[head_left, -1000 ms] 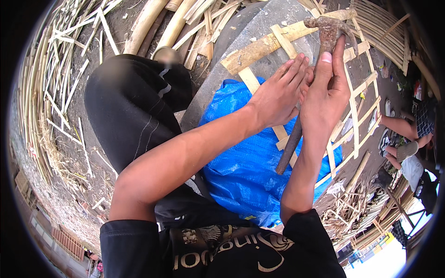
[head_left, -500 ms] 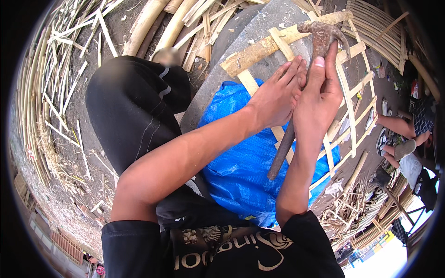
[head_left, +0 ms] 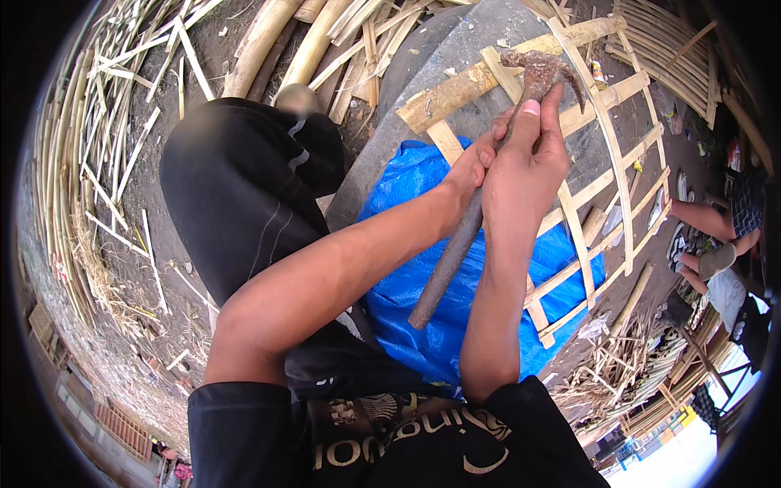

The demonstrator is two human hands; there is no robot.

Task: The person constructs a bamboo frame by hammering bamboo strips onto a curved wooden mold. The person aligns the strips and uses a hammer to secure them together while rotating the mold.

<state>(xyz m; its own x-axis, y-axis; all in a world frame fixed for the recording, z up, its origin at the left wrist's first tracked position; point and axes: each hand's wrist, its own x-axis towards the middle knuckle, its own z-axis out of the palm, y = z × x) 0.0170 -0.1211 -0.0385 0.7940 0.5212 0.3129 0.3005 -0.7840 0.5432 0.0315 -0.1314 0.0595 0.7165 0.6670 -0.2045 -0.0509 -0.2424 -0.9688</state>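
A rusty claw hammer (head_left: 449, 259) lies slantwise across my view, its head at the top and its handle's end at the lower left. My right hand (head_left: 525, 175) is wrapped round it just below the head. Close against the handle is my left hand (head_left: 470, 163), its fingers curled and partly hidden behind the handle and right hand; what they hold, if anything, does not show. Beneath both hands lies a lattice of bamboo strips (head_left: 579, 236), with a thick split bamboo piece (head_left: 443, 104) along its far side.
A blue tarp bundle (head_left: 399, 276) sits under the lattice, beside a grey stone slab (head_left: 366, 171). Bamboo poles (head_left: 256, 49) lie at the far side, and many thin strips (head_left: 106, 122) cover the left ground. Another person's leg (head_left: 704, 220) shows at the right.
The hammer has shifted left with my right hand, its handle's end swinging left. My left hand's stretched fingers have curled in behind the handle.
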